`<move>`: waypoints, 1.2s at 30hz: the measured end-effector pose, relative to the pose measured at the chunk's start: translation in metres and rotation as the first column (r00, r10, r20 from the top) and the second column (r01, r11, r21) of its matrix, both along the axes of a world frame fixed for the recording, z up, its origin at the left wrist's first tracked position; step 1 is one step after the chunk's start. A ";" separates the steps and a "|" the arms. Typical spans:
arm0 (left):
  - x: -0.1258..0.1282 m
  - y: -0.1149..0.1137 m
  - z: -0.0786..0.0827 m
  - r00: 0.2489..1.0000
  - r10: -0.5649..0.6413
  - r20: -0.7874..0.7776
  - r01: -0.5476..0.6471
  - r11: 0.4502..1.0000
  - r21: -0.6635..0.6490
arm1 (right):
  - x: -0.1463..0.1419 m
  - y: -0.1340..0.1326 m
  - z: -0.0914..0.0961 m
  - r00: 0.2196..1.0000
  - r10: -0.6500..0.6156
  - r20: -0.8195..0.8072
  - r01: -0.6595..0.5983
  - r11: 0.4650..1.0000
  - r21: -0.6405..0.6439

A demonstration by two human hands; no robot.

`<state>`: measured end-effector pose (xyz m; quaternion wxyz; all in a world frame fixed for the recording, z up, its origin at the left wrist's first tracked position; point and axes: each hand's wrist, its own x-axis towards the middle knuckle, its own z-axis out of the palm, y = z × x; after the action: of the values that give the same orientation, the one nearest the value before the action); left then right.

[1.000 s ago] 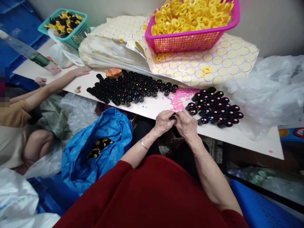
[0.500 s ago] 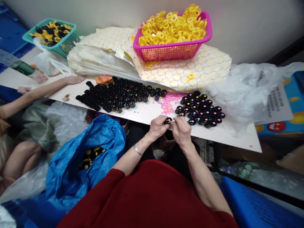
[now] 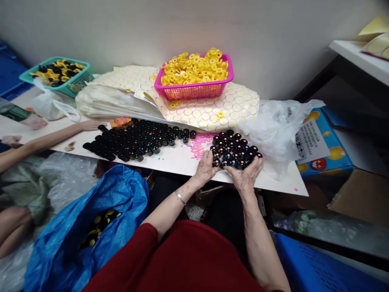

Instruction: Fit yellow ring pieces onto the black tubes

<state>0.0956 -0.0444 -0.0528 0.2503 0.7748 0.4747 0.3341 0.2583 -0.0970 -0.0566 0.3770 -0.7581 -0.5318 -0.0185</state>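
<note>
Small black cylinders with pink or coloured dots on top stand in a tight cluster (image 3: 235, 148) at the right part of the table. My left hand (image 3: 206, 168) rests against the cluster's left front corner, thumb apart from the fingers. At the cluster's right front edge is my right hand (image 3: 246, 175), its thumb and fingers spread along the outer cylinders. Both hands touch the group from the sides, and neither lifts a cylinder. Tiny pink discs (image 3: 201, 144) lie scattered left of the cluster. Further left stands a larger group of black cylinders (image 3: 133, 138), with small coloured bits among them.
A pink basket (image 3: 194, 92) of yellow ring-shaped pieces stands on dotted sheets (image 3: 240, 103) behind. A green basket (image 3: 80, 85) sits back left. Crumpled clear plastic (image 3: 273, 129) lies right. Another person's arm (image 3: 57, 134) reaches over the table's left. A blue sack (image 3: 127, 190) hangs in front.
My hands have let go of the black cylinder they held between them, and moved right and apart to the cluster's front sides. The camera view has shifted, so more wall shows.
</note>
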 end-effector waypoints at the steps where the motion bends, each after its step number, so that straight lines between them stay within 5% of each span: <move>1: 0.003 0.002 0.001 1.000 -0.009 -0.001 0.009 1.000 -0.006 | 0.001 0.002 -0.001 1.000 0.006 -0.011 -0.006 1.000 -0.024; 5: 0.011 0.006 0.005 1.000 -0.023 -0.004 0.023 1.000 -0.011 | 0.007 0.005 -0.005 0.999 0.003 -0.044 -0.006 0.998 -0.063; 10: 0.002 0.005 0.005 0.999 0.037 -0.008 -0.035 0.994 0.104 | 0.008 0.000 -0.004 1.000 -0.010 0.002 0.010 0.999 0.037; 16: -0.051 0.039 0.023 0.865 0.502 -0.012 -0.487 0.844 0.224 | -0.022 -0.020 0.010 0.989 0.017 0.144 -0.050 0.972 0.232; 18: -0.065 0.055 0.031 0.800 0.591 -0.101 -0.568 0.801 0.188 | -0.044 -0.021 0.015 0.970 0.170 0.172 -0.201 0.963 0.182; 21: -0.073 0.070 0.037 0.779 0.570 -0.260 -0.544 0.821 0.170 | -0.079 -0.011 0.020 0.899 0.397 0.186 -0.403 0.915 -0.005; 26: -0.070 0.076 0.035 0.781 0.502 -0.372 -0.482 0.863 0.153 | -0.120 0.022 0.024 0.874 0.426 0.235 -0.339 0.880 -0.333; 31: -0.080 0.072 0.032 0.835 0.515 -0.193 -0.481 0.854 0.197 | -0.130 0.042 0.025 0.888 0.376 0.266 -0.227 0.860 -0.458; 36: -0.093 0.035 0.030 0.885 0.461 0.070 -0.465 0.864 0.191 | -0.127 0.043 0.026 0.813 0.497 0.302 -0.336 0.825 -0.454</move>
<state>0.0021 -0.0089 -0.0228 0.0880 0.6559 0.6074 0.4394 0.1313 -0.0538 -0.0310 0.0983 -0.6570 -0.7474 0.0119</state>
